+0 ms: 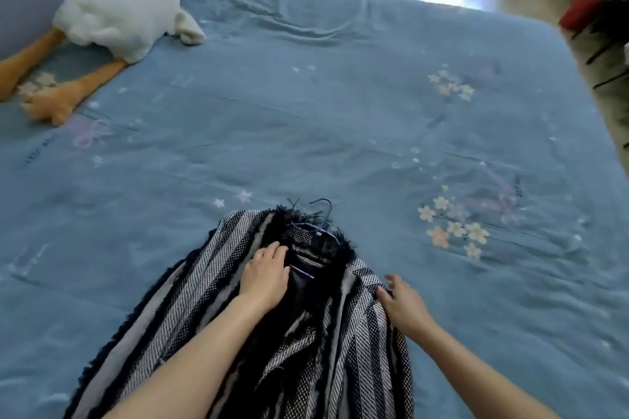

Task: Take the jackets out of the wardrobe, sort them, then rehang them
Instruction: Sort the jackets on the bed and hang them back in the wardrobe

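we have one striped jacket (pixel 258 333) out of the wardrobe and spread on the blue bedspread (pixel 340 105), collar end pointing away from us, with its hanger (pixel 308 230) lying inside the neck, hook poking past the collar. our left hand (pixel 267 277) rests on the jacket just beside the hanger, fingers curled loosely at the collar edge; whether it actually grips cloth we cannot tell. our right hand (pixel 401 306) touches the jacket's right edge, fingers relaxed. a plush goose (pixel 126 10) lies well beyond the jacket, far left. judging by this, sorting has barely begun; rehanging remains.
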